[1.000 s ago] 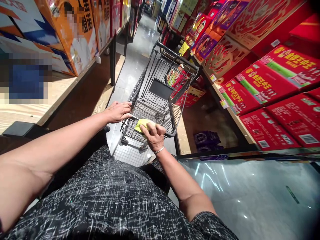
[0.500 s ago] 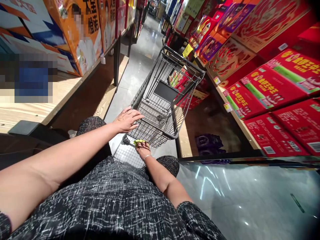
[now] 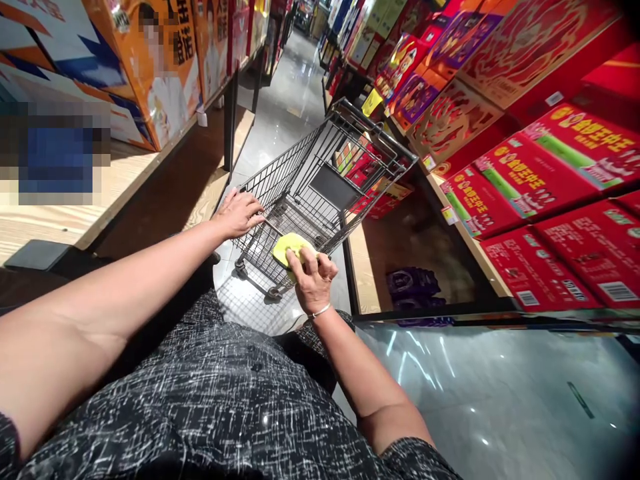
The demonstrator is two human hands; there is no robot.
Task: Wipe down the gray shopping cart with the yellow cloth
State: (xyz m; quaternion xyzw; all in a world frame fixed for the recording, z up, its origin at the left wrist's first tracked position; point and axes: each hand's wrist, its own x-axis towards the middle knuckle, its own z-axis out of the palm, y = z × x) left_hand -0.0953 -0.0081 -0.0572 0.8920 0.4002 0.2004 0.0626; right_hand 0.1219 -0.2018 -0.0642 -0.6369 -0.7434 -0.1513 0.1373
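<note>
A grey wire shopping cart [image 3: 345, 143] stands in the aisle in front of me, its basket holding nothing that I can see. My left hand [image 3: 239, 213] grips the near left rim of the cart, fingers curled over the wire. My right hand [image 3: 313, 273] presses a folded yellow cloth [image 3: 286, 248] against the cart's near end wall, fingers pinched on the cloth. A thin bracelet sits on my right wrist. My dark patterned clothing fills the bottom of the view.
Red boxed goods [image 3: 530, 180] fill the slanted shelves on the right, with a purple pack [image 3: 415, 283] on the low shelf. Orange and blue boxes [image 3: 165, 73] line the wooden shelf [image 3: 120, 183] on the left. The glossy aisle floor [image 3: 295, 93] runs ahead.
My right hand with the yellow cloth went down to the cart's lower edge and has come back up onto its near end wall. The left hand shifted along the rim.
</note>
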